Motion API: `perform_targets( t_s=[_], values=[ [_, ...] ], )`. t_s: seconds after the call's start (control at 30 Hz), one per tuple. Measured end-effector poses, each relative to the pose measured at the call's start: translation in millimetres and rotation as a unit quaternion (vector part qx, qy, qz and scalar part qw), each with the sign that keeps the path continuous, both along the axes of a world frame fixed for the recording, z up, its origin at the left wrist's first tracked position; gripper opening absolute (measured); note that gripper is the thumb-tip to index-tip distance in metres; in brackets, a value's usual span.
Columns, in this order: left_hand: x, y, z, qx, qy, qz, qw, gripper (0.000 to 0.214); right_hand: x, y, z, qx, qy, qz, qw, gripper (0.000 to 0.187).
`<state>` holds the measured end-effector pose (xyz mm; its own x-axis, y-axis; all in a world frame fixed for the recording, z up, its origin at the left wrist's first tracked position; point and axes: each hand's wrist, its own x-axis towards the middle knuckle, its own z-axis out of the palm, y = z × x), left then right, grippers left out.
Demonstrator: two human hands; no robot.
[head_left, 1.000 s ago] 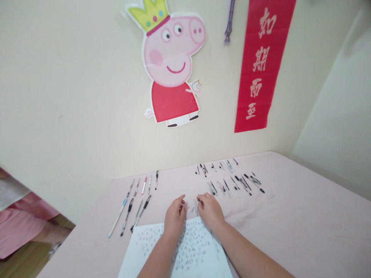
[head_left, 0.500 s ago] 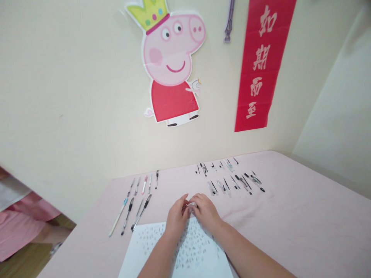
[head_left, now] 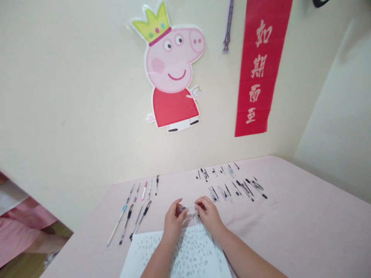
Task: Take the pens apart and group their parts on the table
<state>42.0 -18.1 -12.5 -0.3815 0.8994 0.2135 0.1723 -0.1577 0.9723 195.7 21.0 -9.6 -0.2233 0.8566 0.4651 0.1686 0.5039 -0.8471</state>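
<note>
Above the top edge of a sheet of handwritten paper point(head_left: 191, 253), both hands hold a slim, clear pen point(head_left: 189, 207). My left hand point(head_left: 174, 217) is closed on its left end, where a dark grey part shows between thumb and fingers. At the other end my right hand point(head_left: 209, 216) pinches it with fingertips and thumb. A small clear piece with a dark tip hangs below the right fingers; whether it belongs to the pen I cannot tell. My fingers hide much of what is held.
Several whole pens point(head_left: 141, 220) lie in two rows on the left of the pink-covered table point(head_left: 290, 231). Farther right lie several pens in pieces point(head_left: 245, 189): barrels, caps and refills. The wall point(head_left: 87, 116) rises behind. A person in pink point(head_left: 23, 227) is at far left.
My hands have moved apart from each other, and the slim clear pen now shows between them. The camera has tilted up slightly, so the table sits lower in view.
</note>
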Motion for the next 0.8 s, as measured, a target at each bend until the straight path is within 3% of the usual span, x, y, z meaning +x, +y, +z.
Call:
perform_targets(
  t_s=[0.13, 0.3, 0.57, 0.8],
  values=[
    [0, 1, 3.6, 0.005, -0.089, -0.007, 0.996, 0.036, -2, 0, -2.4, -0.008, 0.005, 0.013, 1.0, 0.02],
    [-1, -2, 8.4, -0.011, -0.131, 0.01, 0.991, 0.038, -4, -3, -3.0, -0.004, -0.023, 0.042, 0.999, 0.024],
    [1, -3, 7.7, -0.006, -0.122, 0.018, 0.992, 0.032, -5, -9, 4.4, -0.009, -0.069, 0.055, 0.996, 0.026],
    [-2, -3, 3.4, -0.003, -0.123, 0.02, 0.992, 0.04, -6, -10, 2.5, -0.01, -0.078, 0.058, 0.995, 0.027]
  ],
)
